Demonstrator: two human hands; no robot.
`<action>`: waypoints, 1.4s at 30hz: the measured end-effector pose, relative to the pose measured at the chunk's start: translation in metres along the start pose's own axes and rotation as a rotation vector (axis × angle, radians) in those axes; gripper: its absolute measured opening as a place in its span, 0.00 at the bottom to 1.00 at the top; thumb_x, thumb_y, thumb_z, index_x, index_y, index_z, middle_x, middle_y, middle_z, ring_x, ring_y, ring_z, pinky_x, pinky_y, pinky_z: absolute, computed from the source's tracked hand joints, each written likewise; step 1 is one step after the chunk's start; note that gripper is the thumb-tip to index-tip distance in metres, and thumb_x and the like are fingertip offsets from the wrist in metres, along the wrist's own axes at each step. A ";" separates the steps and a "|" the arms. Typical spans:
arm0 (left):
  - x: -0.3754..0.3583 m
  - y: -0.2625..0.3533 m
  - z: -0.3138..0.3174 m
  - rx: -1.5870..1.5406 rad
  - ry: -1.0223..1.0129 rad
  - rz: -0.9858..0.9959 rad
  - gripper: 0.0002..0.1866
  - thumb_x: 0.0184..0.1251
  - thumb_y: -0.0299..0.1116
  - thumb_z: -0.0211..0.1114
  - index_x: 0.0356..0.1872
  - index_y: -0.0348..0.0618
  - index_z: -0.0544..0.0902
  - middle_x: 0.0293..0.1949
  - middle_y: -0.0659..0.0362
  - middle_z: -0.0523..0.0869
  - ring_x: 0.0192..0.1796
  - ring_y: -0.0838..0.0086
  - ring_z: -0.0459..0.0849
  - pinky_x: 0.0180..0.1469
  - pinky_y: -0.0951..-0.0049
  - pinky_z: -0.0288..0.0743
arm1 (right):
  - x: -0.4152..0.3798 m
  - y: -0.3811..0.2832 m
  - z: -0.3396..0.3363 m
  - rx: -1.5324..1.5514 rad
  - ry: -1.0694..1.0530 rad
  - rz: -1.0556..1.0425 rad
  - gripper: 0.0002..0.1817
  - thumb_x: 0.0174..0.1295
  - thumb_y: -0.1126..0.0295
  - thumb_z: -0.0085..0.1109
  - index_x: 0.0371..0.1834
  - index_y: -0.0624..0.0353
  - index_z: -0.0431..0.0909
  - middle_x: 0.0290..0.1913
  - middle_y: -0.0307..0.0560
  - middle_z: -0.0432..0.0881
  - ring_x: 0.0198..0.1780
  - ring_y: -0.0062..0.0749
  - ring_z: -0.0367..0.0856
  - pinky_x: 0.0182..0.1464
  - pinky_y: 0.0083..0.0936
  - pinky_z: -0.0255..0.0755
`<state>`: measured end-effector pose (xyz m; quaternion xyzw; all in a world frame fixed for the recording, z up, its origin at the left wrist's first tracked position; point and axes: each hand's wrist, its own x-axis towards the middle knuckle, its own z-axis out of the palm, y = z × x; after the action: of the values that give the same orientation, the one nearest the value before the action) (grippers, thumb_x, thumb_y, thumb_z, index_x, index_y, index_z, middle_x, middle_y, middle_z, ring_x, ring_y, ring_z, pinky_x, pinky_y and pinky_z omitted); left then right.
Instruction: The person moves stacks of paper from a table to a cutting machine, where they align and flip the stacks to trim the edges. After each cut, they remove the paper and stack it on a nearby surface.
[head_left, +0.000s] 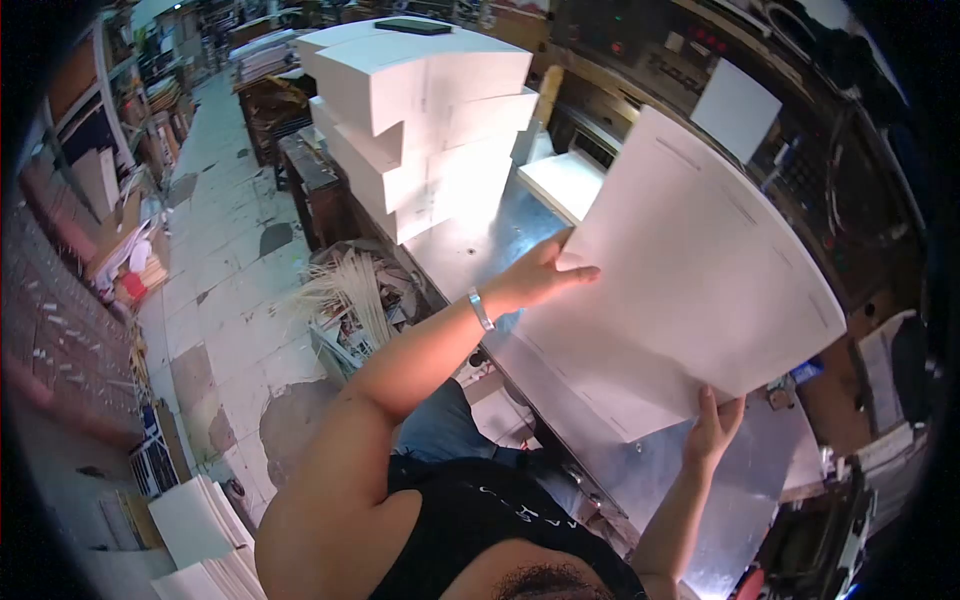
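Both hands hold a large ream of white paper sheets, tilted up and bowed, with faint short printed marks along its edges. My left hand, wearing a metal bracelet at the wrist, grips the ream's left edge with the thumb on the near face; its other fingers are partly hidden. At the lower right edge my right hand pinches the sheets, thumb in front. Under the ream lies a shiny metal table. A shorter stack of white paper rests behind the left hand.
A tall, staggered pile of white paper stands at the table's far left, with a dark flat object on top. Behind the table is a dark machine with a white sheet against it. Paper strips fill a floor bin.
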<state>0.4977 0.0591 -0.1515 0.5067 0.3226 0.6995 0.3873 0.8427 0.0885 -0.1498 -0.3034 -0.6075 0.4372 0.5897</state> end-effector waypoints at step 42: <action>-0.026 0.002 -0.013 0.373 0.050 -0.017 0.22 0.76 0.44 0.59 0.56 0.33 0.79 0.55 0.50 0.88 0.58 0.64 0.85 0.58 0.65 0.76 | -0.003 0.004 0.012 -0.558 0.156 -0.118 0.28 0.74 0.55 0.60 0.63 0.72 0.73 0.58 0.59 0.81 0.55 0.42 0.82 0.53 0.35 0.81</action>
<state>0.4896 0.0351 -0.1649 0.5493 0.4604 0.6366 0.2847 0.8307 0.0853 -0.1541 -0.4506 -0.6737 0.1936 0.5528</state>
